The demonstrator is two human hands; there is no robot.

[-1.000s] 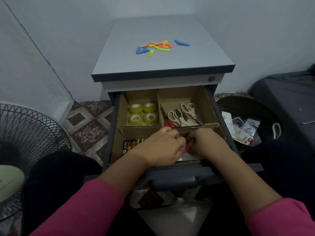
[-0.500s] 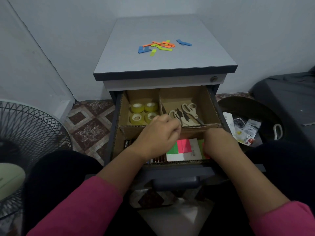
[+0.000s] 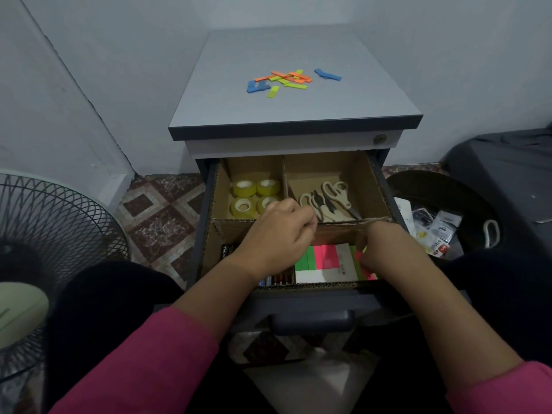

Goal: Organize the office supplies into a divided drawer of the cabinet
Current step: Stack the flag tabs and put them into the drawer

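The open drawer (image 3: 209, 222) holds a cardboard divider with several compartments. Tape rolls (image 3: 254, 194) fill the back left one and scissors (image 3: 331, 201) the back right. Batteries (image 3: 279, 279) lie front left, mostly under my left hand (image 3: 277, 237), whose fingers are curled above the middle cardboard wall; I cannot see anything in them. In the front right compartment lies a sticky-note pack (image 3: 324, 259) with green and pink strips. My right hand (image 3: 385, 249) reaches into that compartment's right side and grips pink and green sticky notes (image 3: 366, 270). Loose coloured sticky flags (image 3: 286, 80) lie on the cabinet top (image 3: 358, 109).
A standing fan (image 3: 50, 249) is at the left. A dark round bin (image 3: 442, 210) with packaging sits right of the cabinet, beside a dark bag (image 3: 507, 174). My knees flank the drawer front and its handle (image 3: 310, 322).
My hands have come apart: the left lifted toward the middle divider, the right slid to the compartment's right side. The sticky-note pack between them now shows.
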